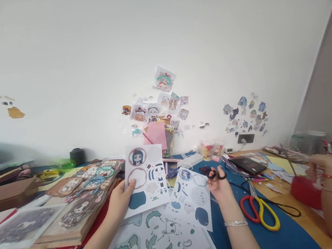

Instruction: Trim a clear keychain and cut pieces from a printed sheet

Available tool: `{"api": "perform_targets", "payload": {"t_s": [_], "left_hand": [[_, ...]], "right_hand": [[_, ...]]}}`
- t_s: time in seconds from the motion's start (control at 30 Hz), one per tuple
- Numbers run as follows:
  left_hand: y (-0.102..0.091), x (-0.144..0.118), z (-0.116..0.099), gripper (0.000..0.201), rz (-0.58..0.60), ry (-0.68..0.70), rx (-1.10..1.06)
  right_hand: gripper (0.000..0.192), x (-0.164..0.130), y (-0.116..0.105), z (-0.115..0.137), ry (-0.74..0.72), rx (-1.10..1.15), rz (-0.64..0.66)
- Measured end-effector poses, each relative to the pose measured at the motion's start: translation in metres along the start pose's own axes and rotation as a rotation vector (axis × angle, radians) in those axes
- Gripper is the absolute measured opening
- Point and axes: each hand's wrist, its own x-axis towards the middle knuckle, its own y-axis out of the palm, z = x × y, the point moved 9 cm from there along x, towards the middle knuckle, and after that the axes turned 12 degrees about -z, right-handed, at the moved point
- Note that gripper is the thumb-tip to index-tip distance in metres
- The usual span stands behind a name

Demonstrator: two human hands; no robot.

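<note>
Left hand pinching white printed sticker sheet upright above blue table; right hand gripping small black-handled scissors just beside second printed sheet.

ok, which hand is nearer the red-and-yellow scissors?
Right. The right hand, gripping small black scissors, sits just left of the red-and-yellow scissors; the left hand holds a printed sheet far across.
</note>
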Motion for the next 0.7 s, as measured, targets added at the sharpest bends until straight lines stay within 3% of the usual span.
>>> {"api": "perform_targets", "payload": {"t_s": [0.5,0.7], "left_hand": [[0.014,-0.008,-0.002,0.047,0.124,-0.045,-0.174],[0.019,-0.016,-0.012,0.051,0.206,-0.017,-0.218]], "right_hand": [[0.012,0.005,-0.001,-0.005,-0.025,-0.072,0.011],[0.018,-0.006,0.012,-0.004,-0.121,-0.139,0.078]]}}
